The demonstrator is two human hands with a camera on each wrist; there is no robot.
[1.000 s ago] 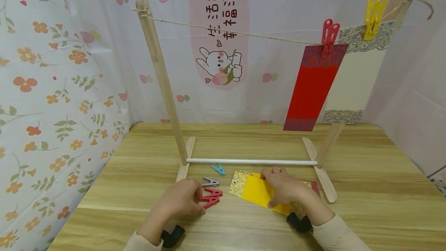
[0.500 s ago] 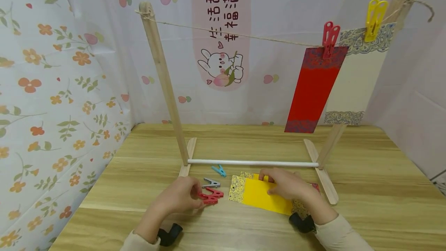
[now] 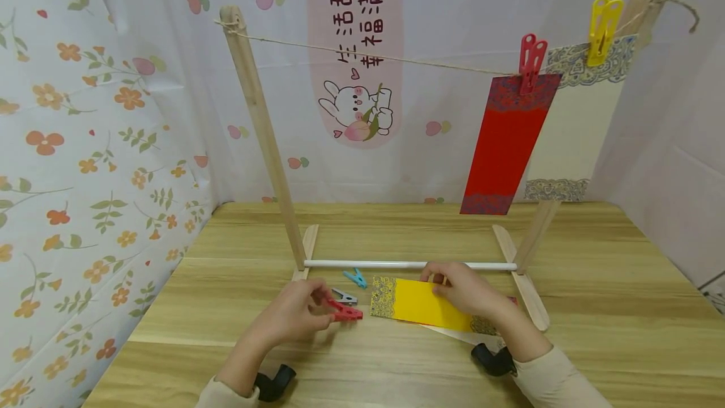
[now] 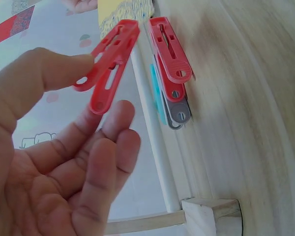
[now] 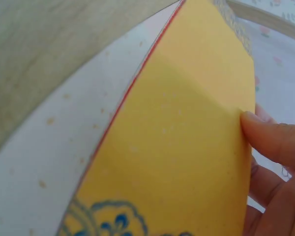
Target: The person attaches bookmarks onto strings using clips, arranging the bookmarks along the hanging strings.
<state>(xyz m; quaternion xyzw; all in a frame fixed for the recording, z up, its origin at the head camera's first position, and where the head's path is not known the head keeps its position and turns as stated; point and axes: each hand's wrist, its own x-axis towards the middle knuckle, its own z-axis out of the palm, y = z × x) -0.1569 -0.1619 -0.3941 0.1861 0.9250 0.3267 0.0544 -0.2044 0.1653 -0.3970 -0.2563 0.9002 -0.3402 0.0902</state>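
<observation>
My left hand [image 3: 291,315] pinches a red plastic clothespin [image 4: 110,66] by its handle ends, thumb on one arm and a finger on the other. Beyond it in the left wrist view lie another red clothespin [image 4: 169,51], a grey clothespin [image 4: 181,112] and a light blue clothespin [image 3: 357,277]. My right hand [image 3: 467,289] holds a yellow paper strip [image 3: 425,302] with patterned ends by its far long edge, the thumb on its face. In the right wrist view, a red edge and a gold-flecked white sheet [image 5: 64,128] show beneath the yellow strip.
A wooden stand with two posts [image 3: 263,137] and a white crossbar [image 3: 385,264] carries a string [image 3: 368,55]. From the string hang a red strip [image 3: 510,143] under a red clothespin [image 3: 531,65] and a cream strip [image 3: 572,131] under a yellow clothespin [image 3: 603,33].
My left hand has picked up one red clothespin from the pile. My right hand has pinched the yellow strip and shifted it away from me, uncovering part of the white sheet.
</observation>
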